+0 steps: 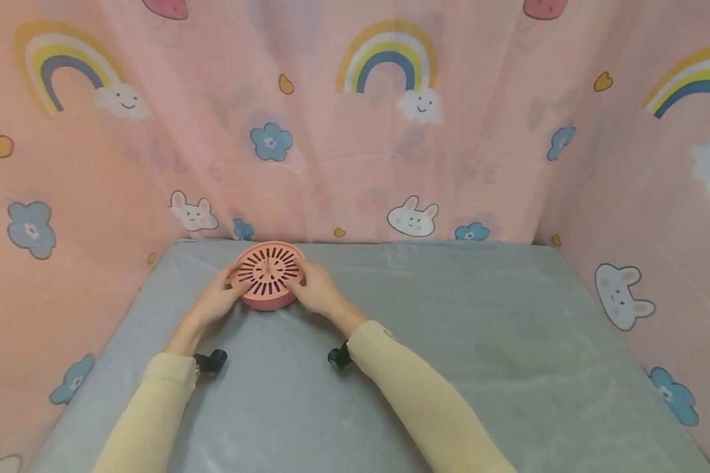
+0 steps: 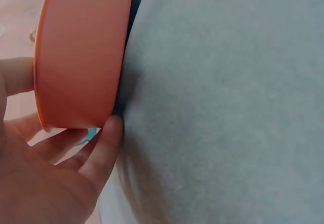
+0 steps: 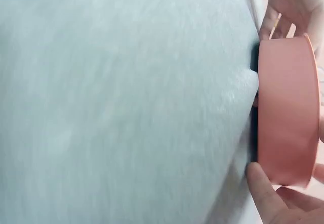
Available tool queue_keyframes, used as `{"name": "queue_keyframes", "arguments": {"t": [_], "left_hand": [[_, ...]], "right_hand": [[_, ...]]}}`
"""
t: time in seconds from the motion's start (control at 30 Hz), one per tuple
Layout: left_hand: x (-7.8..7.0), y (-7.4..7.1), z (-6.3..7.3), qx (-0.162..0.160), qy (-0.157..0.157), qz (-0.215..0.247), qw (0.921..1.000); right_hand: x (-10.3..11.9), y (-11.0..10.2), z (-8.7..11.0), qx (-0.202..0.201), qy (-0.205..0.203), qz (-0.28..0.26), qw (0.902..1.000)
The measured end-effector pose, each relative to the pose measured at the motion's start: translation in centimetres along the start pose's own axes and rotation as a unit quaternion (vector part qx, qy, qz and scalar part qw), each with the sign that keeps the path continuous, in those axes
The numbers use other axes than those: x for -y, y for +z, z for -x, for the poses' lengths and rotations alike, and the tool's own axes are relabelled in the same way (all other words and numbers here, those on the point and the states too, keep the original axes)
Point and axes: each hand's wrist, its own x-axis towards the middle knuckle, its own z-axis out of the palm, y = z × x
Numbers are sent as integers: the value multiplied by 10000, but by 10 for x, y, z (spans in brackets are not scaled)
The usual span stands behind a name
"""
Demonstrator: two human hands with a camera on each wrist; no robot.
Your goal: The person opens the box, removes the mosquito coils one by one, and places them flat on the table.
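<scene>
A round pink mosquito coil holder [image 1: 267,272] with a slotted lid is at the far left of the grey-covered table, near the back edge. My left hand [image 1: 220,293] grips its left side, the thumb over the lid's rim and the fingers round the wall. From the right, my right hand [image 1: 316,288] holds it the same way. The holder's smooth side wall [image 2: 83,57] shows in the left wrist view, with a dark gap under its base. In the right wrist view, fingertips of both hands sit at the base edge of the holder [image 3: 287,110].
Grey cloth [image 1: 449,341] covers the table, slightly wrinkled. Pink curtains [image 1: 331,177] printed with rainbows, rabbits and flowers hang along the back and both sides, close behind the holder. A black wrist camera [image 1: 213,361] sticks out from the left sleeve, another [image 1: 339,357] from the right.
</scene>
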Motion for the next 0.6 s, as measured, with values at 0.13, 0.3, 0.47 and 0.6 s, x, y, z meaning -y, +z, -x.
{"name": "queue_keyframes", "arguments": {"t": [0.13, 0.3, 0.47, 0.6], "left_hand": [[2, -2, -1, 26, 91, 208, 9997], [3, 0, -1, 10, 82, 1011, 9948], [-1, 2, -1, -24, -62, 1371, 9905], [-6, 5, 0, -84, -86, 1442, 9895]], "right_hand": [[-2, 3, -1, -79, 36, -394, 9992], [-4, 6, -1, -201, 178, -720, 9970], [-3, 8, 0, -412, 497, -1012, 9928], [-3, 4, 4, -582, 547, -1146, 9902]]}}
